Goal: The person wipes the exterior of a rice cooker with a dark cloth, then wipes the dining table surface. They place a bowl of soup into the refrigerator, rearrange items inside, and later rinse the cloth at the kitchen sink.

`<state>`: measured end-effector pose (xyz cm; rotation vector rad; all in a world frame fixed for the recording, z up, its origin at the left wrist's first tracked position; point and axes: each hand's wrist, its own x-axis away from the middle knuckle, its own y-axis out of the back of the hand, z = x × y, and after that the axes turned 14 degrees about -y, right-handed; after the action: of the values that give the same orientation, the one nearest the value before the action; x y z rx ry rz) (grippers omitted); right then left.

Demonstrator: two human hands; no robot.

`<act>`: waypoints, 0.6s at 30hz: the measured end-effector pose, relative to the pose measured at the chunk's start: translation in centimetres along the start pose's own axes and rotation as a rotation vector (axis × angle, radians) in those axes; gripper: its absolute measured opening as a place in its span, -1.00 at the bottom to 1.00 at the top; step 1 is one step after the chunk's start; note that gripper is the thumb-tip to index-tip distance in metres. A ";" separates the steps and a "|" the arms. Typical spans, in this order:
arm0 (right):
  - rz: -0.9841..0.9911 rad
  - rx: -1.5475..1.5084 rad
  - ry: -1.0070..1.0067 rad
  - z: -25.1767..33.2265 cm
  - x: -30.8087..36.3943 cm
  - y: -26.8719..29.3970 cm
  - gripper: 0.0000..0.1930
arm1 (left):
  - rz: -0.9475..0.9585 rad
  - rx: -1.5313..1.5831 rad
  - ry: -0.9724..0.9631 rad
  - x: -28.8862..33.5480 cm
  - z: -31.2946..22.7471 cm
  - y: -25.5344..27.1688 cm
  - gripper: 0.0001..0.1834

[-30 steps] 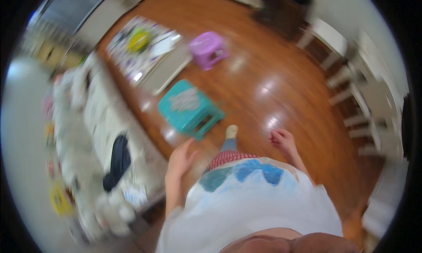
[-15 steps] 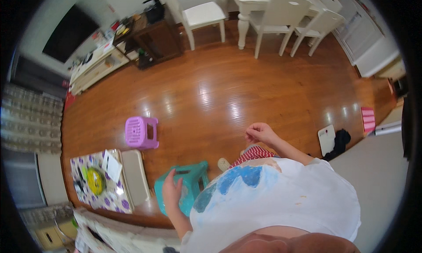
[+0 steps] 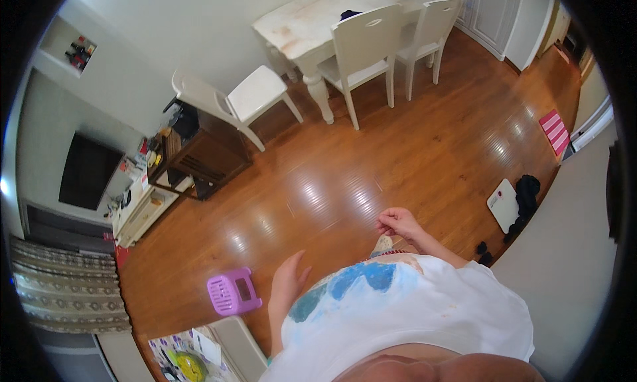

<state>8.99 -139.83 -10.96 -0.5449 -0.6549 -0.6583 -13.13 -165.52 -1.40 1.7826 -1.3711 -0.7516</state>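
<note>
My left hand (image 3: 288,282) hangs in the air at my left side, its thumb apart from the fingers and nothing in it. In front of my body, my right hand (image 3: 398,224) is held over the floor with its fingers curled together. No object shows in it. The purple plastic stool (image 3: 233,292) stands on the floor to the left of my left hand, apart from it. Below my right hand a light-coloured shoe (image 3: 383,244) partly shows.
A white dining table (image 3: 298,33) and white chairs (image 3: 368,53) stand far ahead. Left of them are a dark wooden cabinet (image 3: 212,153) and a low TV stand (image 3: 142,216). A low table (image 3: 235,342) is at the lower left. A white scale (image 3: 504,206) lies right, beside dark cloth (image 3: 527,196).
The view has swung up and forward, bringing more of the dining table in. The teal stool has almost left the picture. Both hands stay empty-looking, in nearly the same poses.
</note>
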 end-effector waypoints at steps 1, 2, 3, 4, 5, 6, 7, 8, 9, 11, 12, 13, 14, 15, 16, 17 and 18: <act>-0.046 -0.030 -0.021 1.2 -0.3 1.6 -0.84 | 0.023 -0.011 -0.032 -2.4 -0.2 0.2 -0.53; -0.066 -0.043 0.039 2.5 -0.6 3.4 -0.82 | 0.046 -0.020 -0.063 -4.9 -0.4 0.3 -0.53; -0.107 -0.056 0.068 3.8 -0.8 5.3 -0.81 | 0.058 -0.022 -0.086 -7.2 -0.6 0.2 -0.53; -0.153 -0.074 0.088 4.9 -0.9 7.1 -0.80 | 0.070 -0.025 -0.106 -9.5 -0.6 0.2 -0.53; -0.198 -0.121 0.124 5.8 -0.8 8.6 -0.80 | 0.082 -0.029 -0.125 -11.5 -0.7 0.1 -0.53; -0.248 -0.174 0.153 6.6 -0.6 10.2 -0.80 | 0.087 -0.028 -0.155 -13.4 -0.8 0.0 -0.52; -0.300 -0.224 0.182 7.3 -0.4 11.6 -0.80 | 0.091 -0.026 -0.187 -15.2 -0.9 -0.3 -0.52; -0.323 -0.276 0.213 7.7 0.0 12.9 -0.82 | 0.094 -0.022 -0.219 -16.9 -1.0 -0.6 -0.52; -0.348 -0.308 0.201 8.1 0.1 13.9 -0.83 | 0.115 -0.016 -0.237 -18.7 -1.0 -0.9 -0.52; -0.395 -0.394 0.177 8.5 0.3 15.8 -0.85 | 0.161 -0.006 -0.272 -22.4 -0.8 -1.4 -0.52; -0.397 -0.418 0.199 8.7 0.1 16.7 -0.85 | 0.187 -0.015 -0.280 -24.4 -0.6 -1.7 -0.52; -0.418 -0.450 0.198 8.9 -0.1 17.6 -0.85 | 0.215 -0.024 -0.286 -26.4 -0.4 -1.9 -0.52; -0.454 -0.492 0.172 9.2 -0.5 18.4 -0.85 | 0.252 -0.037 -0.281 -28.5 -0.1 -2.0 -0.53; -0.463 -0.493 0.202 9.6 -1.0 19.3 -0.85 | 0.232 -0.017 -0.286 -30.7 0.2 -2.0 -0.53; -0.488 -0.504 0.207 10.1 -1.5 20.3 -0.85 | 0.221 0.000 -0.280 -32.9 0.5 -1.8 -0.54; -0.509 -0.526 0.218 10.7 -2.1 21.2 -0.85 | 0.211 0.017 -0.276 -35.3 0.9 -1.5 -0.54; -0.522 -0.538 0.222 11.5 -2.8 22.1 -0.85 | 0.184 0.024 -0.259 -37.8 1.4 -1.1 -0.54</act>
<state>18.45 -116.61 -10.75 -0.7899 -0.4029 -1.3878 -23.24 -129.06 -2.85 1.5907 -1.6953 -0.8907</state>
